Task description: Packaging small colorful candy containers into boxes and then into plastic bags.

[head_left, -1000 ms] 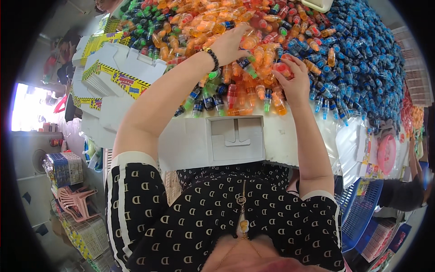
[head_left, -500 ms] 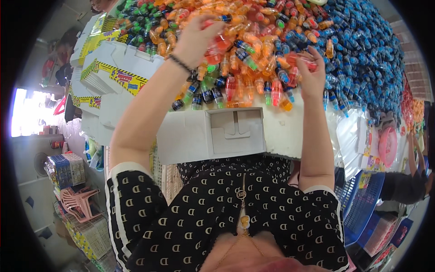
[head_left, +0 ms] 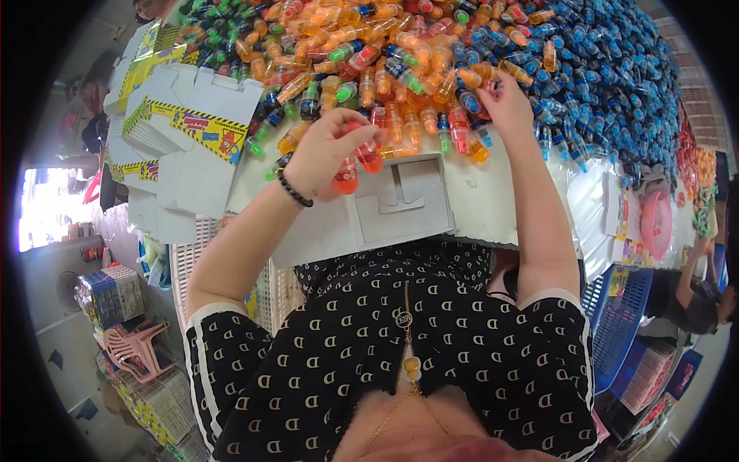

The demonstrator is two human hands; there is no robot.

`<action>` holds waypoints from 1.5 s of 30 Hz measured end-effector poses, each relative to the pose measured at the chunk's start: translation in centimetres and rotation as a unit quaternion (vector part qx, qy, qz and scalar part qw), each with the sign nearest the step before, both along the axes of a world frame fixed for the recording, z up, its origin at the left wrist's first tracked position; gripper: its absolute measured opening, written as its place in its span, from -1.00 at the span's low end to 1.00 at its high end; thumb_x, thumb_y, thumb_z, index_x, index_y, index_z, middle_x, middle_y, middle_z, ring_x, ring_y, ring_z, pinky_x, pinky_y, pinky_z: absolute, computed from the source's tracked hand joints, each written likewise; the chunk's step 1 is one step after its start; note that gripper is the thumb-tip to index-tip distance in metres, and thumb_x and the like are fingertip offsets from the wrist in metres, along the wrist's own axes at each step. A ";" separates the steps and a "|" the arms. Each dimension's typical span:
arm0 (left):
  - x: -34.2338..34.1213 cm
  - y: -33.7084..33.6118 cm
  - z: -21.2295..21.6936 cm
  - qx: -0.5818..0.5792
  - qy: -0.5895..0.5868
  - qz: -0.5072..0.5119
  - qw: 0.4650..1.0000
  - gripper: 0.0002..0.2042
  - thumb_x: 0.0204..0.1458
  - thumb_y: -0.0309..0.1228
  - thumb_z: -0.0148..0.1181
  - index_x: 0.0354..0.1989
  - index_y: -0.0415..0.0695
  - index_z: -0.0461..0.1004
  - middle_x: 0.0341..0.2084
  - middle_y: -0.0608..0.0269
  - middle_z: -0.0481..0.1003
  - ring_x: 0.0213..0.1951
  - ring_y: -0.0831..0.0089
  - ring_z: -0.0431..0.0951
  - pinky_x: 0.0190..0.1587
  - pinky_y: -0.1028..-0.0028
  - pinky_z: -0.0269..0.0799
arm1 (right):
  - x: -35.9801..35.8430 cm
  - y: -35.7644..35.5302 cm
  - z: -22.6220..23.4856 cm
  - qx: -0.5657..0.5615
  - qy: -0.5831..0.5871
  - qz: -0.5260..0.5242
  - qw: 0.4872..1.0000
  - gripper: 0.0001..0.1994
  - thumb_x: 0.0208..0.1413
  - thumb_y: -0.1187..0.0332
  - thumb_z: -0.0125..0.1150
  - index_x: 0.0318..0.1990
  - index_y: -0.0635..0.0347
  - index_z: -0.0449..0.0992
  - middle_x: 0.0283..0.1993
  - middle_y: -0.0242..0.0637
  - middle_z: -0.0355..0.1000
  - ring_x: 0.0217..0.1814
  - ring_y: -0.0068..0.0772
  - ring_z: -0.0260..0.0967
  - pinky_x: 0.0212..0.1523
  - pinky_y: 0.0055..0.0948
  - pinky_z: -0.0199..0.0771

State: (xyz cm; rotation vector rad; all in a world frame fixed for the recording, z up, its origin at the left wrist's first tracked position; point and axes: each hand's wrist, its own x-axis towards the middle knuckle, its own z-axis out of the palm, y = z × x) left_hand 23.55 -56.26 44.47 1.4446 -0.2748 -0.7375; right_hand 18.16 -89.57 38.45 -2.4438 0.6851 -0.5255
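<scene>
Now that the left hand (head_left: 318, 152), gripping red bottles (head_left: 346, 183), has moved toward six o'clock, they hang near the white box (head_left: 413, 219); the right hand's (head_left: 509, 110) hold is unclear.

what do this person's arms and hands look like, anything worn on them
The left hand and right hand are ungloved, and the forearms are bare. A dark beaded bracelet circles the left wrist; none shows on the right. The short black sleeves carry a repeated pale print, white stripes down the outer side and pale cuffs.
</scene>
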 end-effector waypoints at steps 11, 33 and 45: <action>-3.1 1.1 0.6 0.013 0.039 -0.013 0.999 -0.79 0.16 -0.37 0.18 -0.18 -0.24 0.37 -0.38 0.26 0.51 -0.40 0.62 0.45 -0.33 0.58 0.41 | -4.0 2.2 2.9 -0.326 0.000 0.380 0.866 -0.64 -0.06 0.38 0.25 -0.03 0.05 0.49 -0.31 -0.30 0.42 -0.23 -0.27 0.43 -0.27 -0.28 0.44; -10.9 2.7 -1.7 0.152 -0.215 -0.181 0.948 -0.81 0.12 -0.41 0.17 -0.16 -0.19 0.35 -0.30 0.26 0.47 -0.28 0.48 0.51 -0.27 0.51 0.43 | -13.7 13.7 0.7 -0.004 -0.122 0.527 0.841 -0.60 -0.20 0.46 0.42 -0.10 0.09 0.57 -0.27 -0.32 0.43 -0.30 -0.26 0.38 -0.27 -0.37 0.42; -10.4 3.6 -2.2 0.089 -0.475 -0.450 0.751 -0.73 0.02 -0.48 0.17 -0.09 -0.18 0.36 -0.13 0.10 0.44 -0.11 0.15 0.50 -0.07 0.30 0.45 | -15.9 14.8 -0.9 0.066 -0.122 0.511 0.848 -0.58 -0.22 0.42 0.46 -0.12 0.13 0.51 -0.21 -0.30 0.43 -0.24 -0.22 0.41 -0.26 -0.36 0.46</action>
